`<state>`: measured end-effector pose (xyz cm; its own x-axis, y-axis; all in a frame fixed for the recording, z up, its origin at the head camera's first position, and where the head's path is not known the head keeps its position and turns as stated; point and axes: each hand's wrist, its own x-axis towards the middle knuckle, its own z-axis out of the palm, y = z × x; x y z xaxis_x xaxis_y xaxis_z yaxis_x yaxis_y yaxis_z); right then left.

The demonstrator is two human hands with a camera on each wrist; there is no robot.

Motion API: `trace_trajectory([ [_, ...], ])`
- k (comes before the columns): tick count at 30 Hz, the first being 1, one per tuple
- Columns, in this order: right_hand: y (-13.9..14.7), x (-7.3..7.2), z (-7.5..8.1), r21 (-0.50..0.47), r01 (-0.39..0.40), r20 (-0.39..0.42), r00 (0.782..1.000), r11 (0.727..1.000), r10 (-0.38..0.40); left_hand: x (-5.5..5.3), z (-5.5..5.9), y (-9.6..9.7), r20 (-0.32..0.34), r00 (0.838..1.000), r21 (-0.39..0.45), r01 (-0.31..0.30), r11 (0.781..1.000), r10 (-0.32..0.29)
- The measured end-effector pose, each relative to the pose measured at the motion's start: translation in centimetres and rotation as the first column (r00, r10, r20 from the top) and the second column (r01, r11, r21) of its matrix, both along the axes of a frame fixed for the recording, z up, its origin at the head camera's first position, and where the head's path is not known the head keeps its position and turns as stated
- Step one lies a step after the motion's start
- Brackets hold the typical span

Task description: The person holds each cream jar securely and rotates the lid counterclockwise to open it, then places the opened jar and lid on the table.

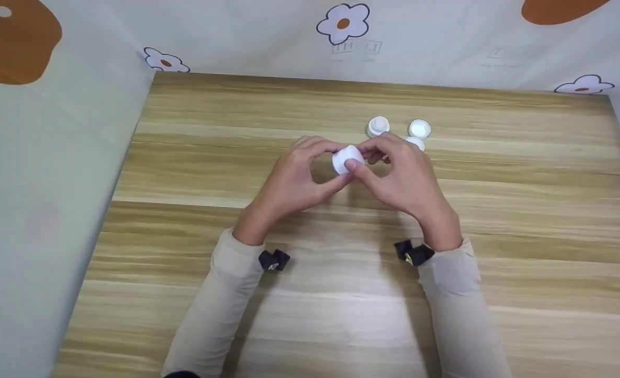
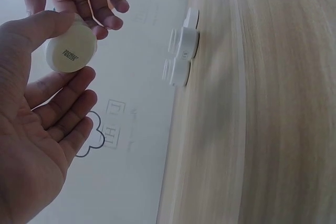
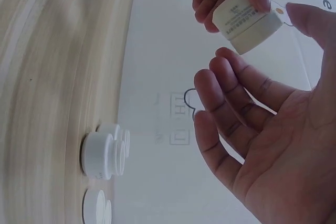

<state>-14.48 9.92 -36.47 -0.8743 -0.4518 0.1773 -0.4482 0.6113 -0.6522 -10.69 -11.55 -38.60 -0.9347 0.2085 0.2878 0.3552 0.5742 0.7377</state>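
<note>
My left hand (image 1: 299,176) pinches a small white jar (image 1: 345,159) between thumb and fingers, up above the wooden table. Dark print marks the jar's flat base (image 2: 71,53) in the left wrist view. Lines of small text run round the jar's side in the right wrist view, where its smooth lid (image 3: 257,34) points toward my right palm. My right hand (image 1: 407,176) is spread around the lid end. Its thumb (image 3: 312,19) and fingers (image 3: 231,98) stand apart from the lid in the right wrist view, though the thumb overlaps the jar from above.
Beyond my right hand, an uncovered white jar (image 1: 378,126) stands on the table (image 1: 226,173). Beside it lie a white lid (image 1: 419,128) and another white piece (image 1: 416,143), partly hidden by my hand. A flower-patterned white sheet (image 1: 268,37) rises along the table's far edge.
</note>
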Motion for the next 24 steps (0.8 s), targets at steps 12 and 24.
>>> trace_trajectory([
  [12, -0.07, 0.09, -0.07, -0.03, 0.037, -0.037, 0.999, 0.999, -0.038, -0.05, -0.13, 0.01, -0.052, 0.999, -0.002, 0.011, 1.0, -0.011],
  [24, -0.14, 0.1, 0.05, -0.051, -0.009, -0.033, 0.999, 0.999, 0.007, -0.04, -0.13, -0.11, -0.027, 0.999, 0.001, 0.017, 1.0, -0.017],
])
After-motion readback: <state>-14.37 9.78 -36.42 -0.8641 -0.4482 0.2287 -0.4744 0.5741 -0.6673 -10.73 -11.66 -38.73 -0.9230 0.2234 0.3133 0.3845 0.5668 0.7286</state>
